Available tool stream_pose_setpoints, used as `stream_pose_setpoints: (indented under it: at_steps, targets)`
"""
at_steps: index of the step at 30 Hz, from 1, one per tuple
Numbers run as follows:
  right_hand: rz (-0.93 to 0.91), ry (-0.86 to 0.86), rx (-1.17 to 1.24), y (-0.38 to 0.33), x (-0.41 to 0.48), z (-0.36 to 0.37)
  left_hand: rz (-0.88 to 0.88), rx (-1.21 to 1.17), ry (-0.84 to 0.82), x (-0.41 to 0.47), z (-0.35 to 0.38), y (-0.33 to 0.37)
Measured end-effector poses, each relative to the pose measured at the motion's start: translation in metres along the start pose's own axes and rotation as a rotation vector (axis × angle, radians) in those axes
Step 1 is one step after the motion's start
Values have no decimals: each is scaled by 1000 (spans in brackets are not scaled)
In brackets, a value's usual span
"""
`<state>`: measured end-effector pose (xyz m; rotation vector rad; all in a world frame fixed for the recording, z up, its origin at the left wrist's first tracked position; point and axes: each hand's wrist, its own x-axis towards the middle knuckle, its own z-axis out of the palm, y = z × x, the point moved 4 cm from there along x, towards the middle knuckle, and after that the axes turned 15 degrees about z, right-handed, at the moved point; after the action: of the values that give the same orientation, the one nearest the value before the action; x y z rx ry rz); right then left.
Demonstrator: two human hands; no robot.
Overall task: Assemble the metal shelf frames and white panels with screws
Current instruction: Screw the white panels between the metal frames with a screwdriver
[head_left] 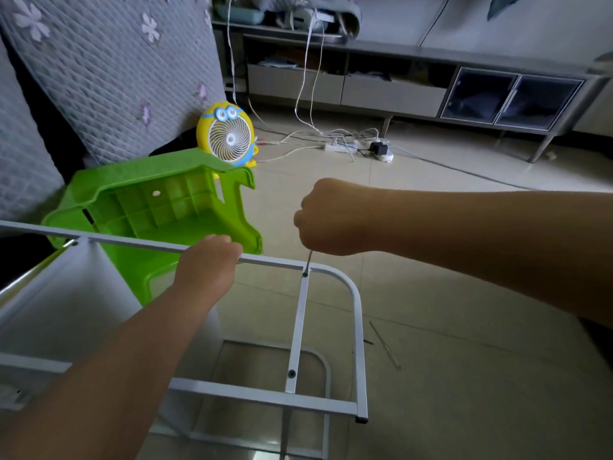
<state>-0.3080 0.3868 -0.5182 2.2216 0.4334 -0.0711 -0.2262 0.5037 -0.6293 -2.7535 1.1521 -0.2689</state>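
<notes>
Both hands are closed on their work: the left hand (209,263) wraps the top rail of the white metal frame (360,327), apparently to steady it. The right hand (326,217) is fisted round a screwdriver (309,260) whose shaft drops onto a screw (305,274) where a crossbar meets the rail, probably to drive it home. A white panel (66,293) sits in the frame at left. Just behind, a green plastic stool (156,207) lies tipped on its side, crowding the rail. Farther off on the tiled floor (464,293) are a yellow fan (229,136), a power strip (341,147) and a thin loose rod (384,343).
</notes>
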Motion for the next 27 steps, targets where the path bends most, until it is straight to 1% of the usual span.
stream_pose_setpoints:
  at_steps: [5,7,8,10,11,14,15,16,17,19,20,22,24,27]
  targets:
    - [-26,-47,21,-1,0,3,25,-106,131,-2,2,-2]
    - [24,-101,24,-3,2,1,38,-126,125,-4,0,0]
    - [30,-125,63,-5,4,-3,35,-120,109,-4,0,1]
    - [78,-240,115,-6,14,-5,25,-81,59,-2,2,2]
    - [119,-324,158,-4,23,-4,21,-52,30,0,1,2]
    - [251,-612,408,7,43,4,1,-2,-18,1,-2,2]
    - [324,-646,543,12,49,5,-6,2,-20,1,-2,2]
    - [379,-620,681,16,51,4,-13,2,-23,0,-2,3]
    - [380,-540,730,19,53,2,-19,-3,-24,0,-2,2]
    - [320,-429,719,17,51,-6,-37,-12,-31,-1,-1,2]
    - [294,-445,693,12,45,-10,-45,-16,-32,-1,-1,1]
    - [286,-508,563,1,35,-8,-49,-38,-41,-2,0,2]
    - [285,-436,491,-2,25,-3,-51,-68,-33,-3,0,3]
    - [182,-272,369,-6,8,-4,-55,-78,5,-6,-1,4]
